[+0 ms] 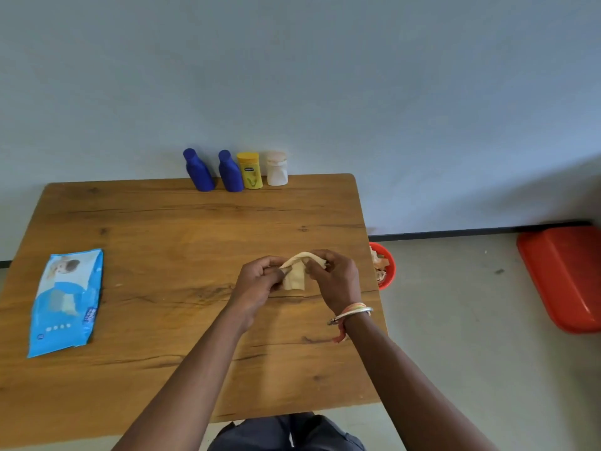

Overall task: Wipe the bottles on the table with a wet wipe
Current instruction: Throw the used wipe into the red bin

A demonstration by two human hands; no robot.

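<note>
Several bottles stand in a row at the far edge of the wooden table: two blue bottles, a yellow bottle and a white bottle. Over the table's middle right, my left hand and my right hand both pinch a crumpled, pale wet wipe that hangs between them. Both hands are well in front of the bottles and apart from them.
A blue wet-wipe pack lies flat at the table's left. On the floor beside the table's right edge sits a red bin holding used wipes. A red plastic tub lies on the floor at far right. A wall rises behind the bottles.
</note>
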